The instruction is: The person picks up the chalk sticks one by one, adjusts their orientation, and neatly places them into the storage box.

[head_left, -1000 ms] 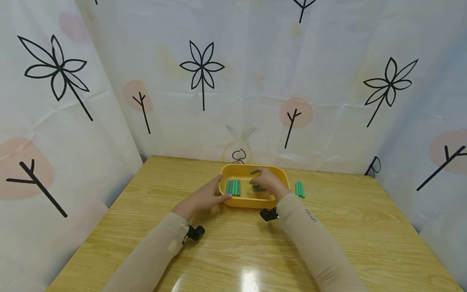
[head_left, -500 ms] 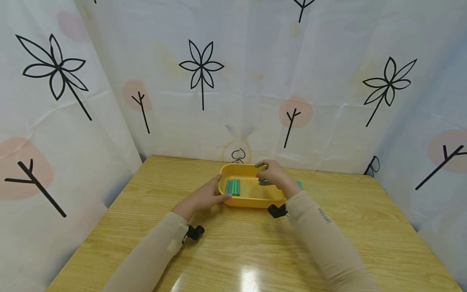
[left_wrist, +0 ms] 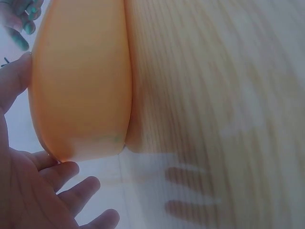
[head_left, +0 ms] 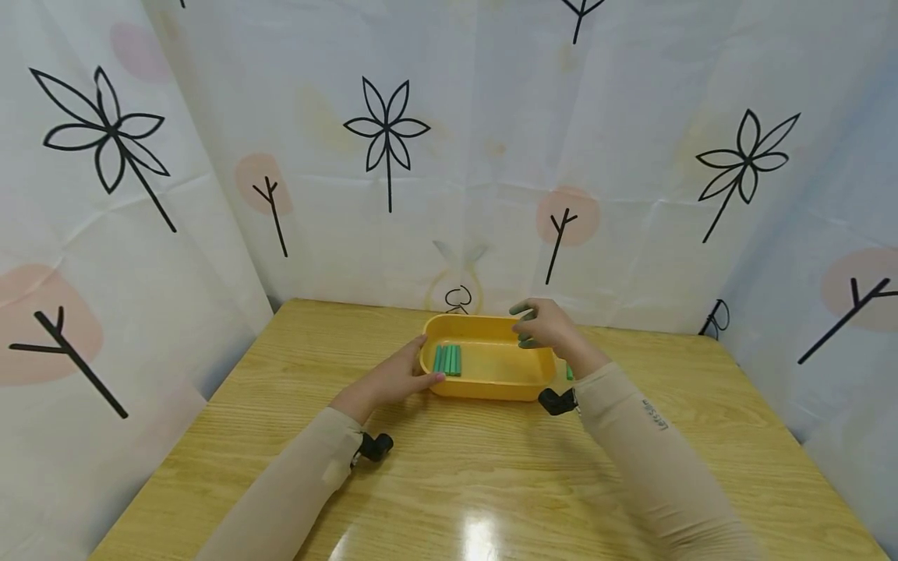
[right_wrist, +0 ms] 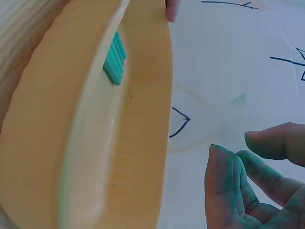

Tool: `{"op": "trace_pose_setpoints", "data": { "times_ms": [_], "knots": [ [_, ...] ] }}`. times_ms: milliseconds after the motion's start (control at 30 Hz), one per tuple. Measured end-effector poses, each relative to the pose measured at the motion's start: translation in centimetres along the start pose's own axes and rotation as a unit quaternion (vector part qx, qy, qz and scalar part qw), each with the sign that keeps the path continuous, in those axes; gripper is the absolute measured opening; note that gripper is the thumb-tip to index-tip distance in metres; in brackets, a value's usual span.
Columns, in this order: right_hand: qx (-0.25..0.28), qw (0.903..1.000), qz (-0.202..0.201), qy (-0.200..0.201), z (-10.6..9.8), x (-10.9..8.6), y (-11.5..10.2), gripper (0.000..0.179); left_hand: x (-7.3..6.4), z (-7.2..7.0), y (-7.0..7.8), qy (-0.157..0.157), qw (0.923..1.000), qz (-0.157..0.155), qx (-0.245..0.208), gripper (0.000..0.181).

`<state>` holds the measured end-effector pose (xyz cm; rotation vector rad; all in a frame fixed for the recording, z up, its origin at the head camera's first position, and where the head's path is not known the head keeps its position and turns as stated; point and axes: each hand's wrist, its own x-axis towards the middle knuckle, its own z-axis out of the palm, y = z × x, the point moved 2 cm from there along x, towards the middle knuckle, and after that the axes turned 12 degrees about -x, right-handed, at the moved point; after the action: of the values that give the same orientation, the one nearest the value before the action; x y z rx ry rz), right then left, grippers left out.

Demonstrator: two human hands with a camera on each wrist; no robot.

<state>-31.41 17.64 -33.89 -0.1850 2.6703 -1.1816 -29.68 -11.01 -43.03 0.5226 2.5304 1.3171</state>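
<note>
A yellow plastic tray (head_left: 484,390) with rounded corners stands on the table. Several short green sticks (head_left: 447,360) lie side by side at its left end, and the right wrist view also shows these sticks (right_wrist: 115,61). My left hand (head_left: 393,379) holds the tray's left end, thumb at the front rim and fingers around the end wall. Just over the tray's back right corner is my right hand (head_left: 552,329), its fingers loosely bent and green-stained. Nothing shows between those fingers (right_wrist: 220,186) in the right wrist view.
Another bit of green stick (head_left: 570,372) shows on the table right of the tray, mostly hidden by the right wrist. The wooden table (head_left: 449,467) reaches back to a white printed cloth (head_left: 484,156). A black cable (head_left: 717,318) is at the back right corner.
My right hand has risen out of the tray and moved right to its back right corner, now covering most of the green sticks on the table. The left hand and tray have stayed put.
</note>
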Motion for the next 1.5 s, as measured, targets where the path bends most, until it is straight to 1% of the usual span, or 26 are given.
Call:
{"op": "trace_pose_setpoints", "data": {
  "times_ms": [133, 367, 600, 833, 967, 1167, 1333, 1500],
  "knots": [
    [-0.005, 0.9999, -0.002, 0.009, -0.9, -0.3, 0.6, 0.045, -0.1, -0.1, 0.1, 0.0, 1.0, -0.001, -0.002, 0.104],
    [-0.017, 0.9993, -0.005, 0.032, -2.5, -0.8, 2.0, 0.045, 0.0, -0.1, 0.0, -0.004, 1.0, -0.002, 0.006, 0.105],
    [-0.016, 0.9988, 0.024, 0.041, -3.9, -1.1, 3.6, 0.046, 0.1, -0.1, -0.2, -0.005, 1.0, -0.001, 0.008, 0.106],
    [-0.023, 0.9977, 0.04, 0.051, -5.0, -1.0, 6.0, 0.048, -0.1, -0.1, 0.0, -0.003, 1.0, -0.003, 0.005, 0.104],
    [-0.025, 0.997, 0.051, 0.052, -5.3, -1.0, 7.3, 0.049, -0.1, -0.1, 0.0, -0.004, 1.0, -0.002, 0.001, 0.102],
    [-0.008, 0.9962, 0.072, 0.048, -5.5, -1.0, 9.0, 0.049, -0.2, -0.1, 0.1, -0.003, 1.0, -0.002, -0.001, 0.104],
    [-0.007, 0.9964, 0.078, 0.035, -5.7, -1.0, 10.1, 0.052, -0.2, -0.1, 0.3, -0.003, 1.0, -0.003, -0.001, 0.104],
    [-0.012, 0.9935, 0.109, 0.03, -5.4, -0.7, 11.3, 0.053, -0.2, -0.2, 0.4, -0.001, 1.0, -0.002, 0.002, 0.104]
  ]
}}
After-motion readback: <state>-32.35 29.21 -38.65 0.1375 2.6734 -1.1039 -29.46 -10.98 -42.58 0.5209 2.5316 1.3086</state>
